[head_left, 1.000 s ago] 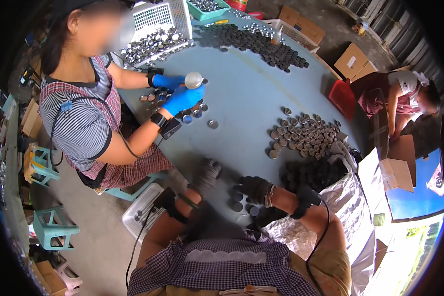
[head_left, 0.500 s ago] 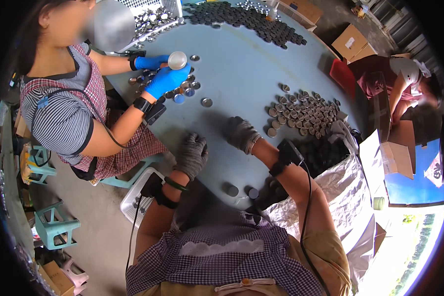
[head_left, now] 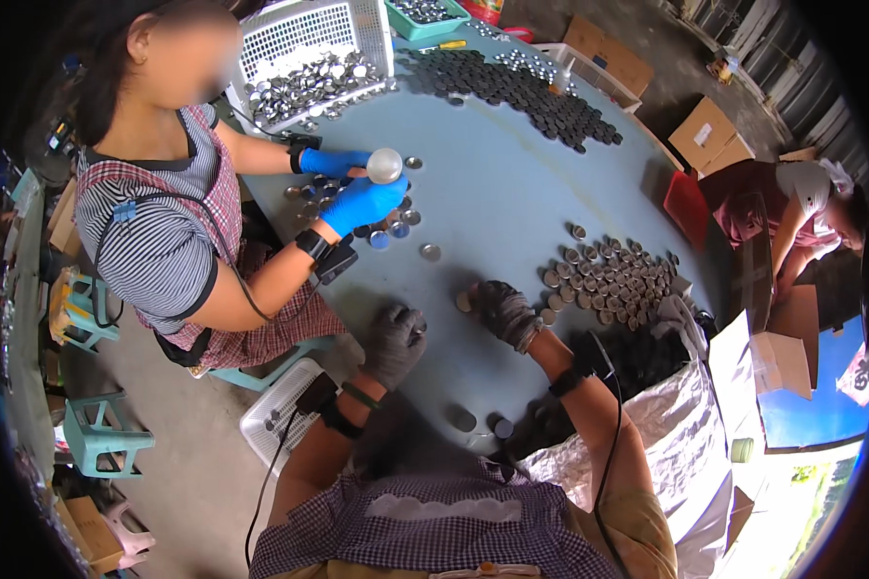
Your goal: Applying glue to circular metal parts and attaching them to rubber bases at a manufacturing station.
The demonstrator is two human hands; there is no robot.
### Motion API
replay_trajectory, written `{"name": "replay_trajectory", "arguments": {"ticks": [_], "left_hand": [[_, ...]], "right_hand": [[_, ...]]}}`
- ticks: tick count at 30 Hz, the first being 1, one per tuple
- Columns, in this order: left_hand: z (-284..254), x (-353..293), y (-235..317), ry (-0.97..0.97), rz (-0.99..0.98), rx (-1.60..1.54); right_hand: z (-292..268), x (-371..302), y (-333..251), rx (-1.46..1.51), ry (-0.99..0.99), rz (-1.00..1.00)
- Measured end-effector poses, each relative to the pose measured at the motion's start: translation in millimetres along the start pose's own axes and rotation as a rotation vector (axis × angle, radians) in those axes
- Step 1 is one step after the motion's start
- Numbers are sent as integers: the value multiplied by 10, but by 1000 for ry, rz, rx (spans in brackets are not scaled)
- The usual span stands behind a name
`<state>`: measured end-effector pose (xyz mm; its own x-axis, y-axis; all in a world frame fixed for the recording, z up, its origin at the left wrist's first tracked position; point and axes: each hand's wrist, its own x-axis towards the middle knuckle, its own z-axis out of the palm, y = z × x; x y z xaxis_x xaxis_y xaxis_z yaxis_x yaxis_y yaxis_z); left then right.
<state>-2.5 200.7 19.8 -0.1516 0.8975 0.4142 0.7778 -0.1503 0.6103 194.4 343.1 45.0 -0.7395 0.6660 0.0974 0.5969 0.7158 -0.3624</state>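
Note:
My right hand (head_left: 504,315), in a dark grey glove, is over the table with its fingers closed at the edge of a small round metal cap (head_left: 465,301). Nearer the table's left edge is my left hand (head_left: 394,347), gloved alike. Its fingers are curled in, and whatever they hold is hidden. To the right of my right hand lies a cluster of similar round caps (head_left: 613,280). Two dark round pieces (head_left: 461,418) rest by the near edge of the table (head_left: 434,372). A single cap (head_left: 430,252) lies beyond my hands.
At left, a person in blue gloves (head_left: 381,203) holds a clear round object (head_left: 385,166) above scattered caps. Farther off stand a white basket (head_left: 309,39) of shiny caps and many dark discs (head_left: 512,96). A silvery sheet (head_left: 637,439) drapes at right, near another person bending over boxes.
The whole view has shifted, so the scene sits lower. My right hand has drawn a little away from the co-worker's caps, and a round cap now shows at its fingertips.

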Motion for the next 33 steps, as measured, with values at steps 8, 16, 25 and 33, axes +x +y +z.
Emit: {"name": "replay_trajectory", "arguments": {"ticks": [8, 16, 25, 33], "left_hand": [[-82, -57, -90, 34, -9, 92], [-58, 51, -122, -164, -80, 120], [178, 764, -62, 126, -19, 69], [608, 1359, -230, 183, -154, 253]], "right_hand": [[149, 538, -55, 13, -85, -94], [172, 1268, -222, -106, -130, 101], [64, 868, 195, -219, 14, 42], [88, 723, 401, -188, -69, 139]]}}
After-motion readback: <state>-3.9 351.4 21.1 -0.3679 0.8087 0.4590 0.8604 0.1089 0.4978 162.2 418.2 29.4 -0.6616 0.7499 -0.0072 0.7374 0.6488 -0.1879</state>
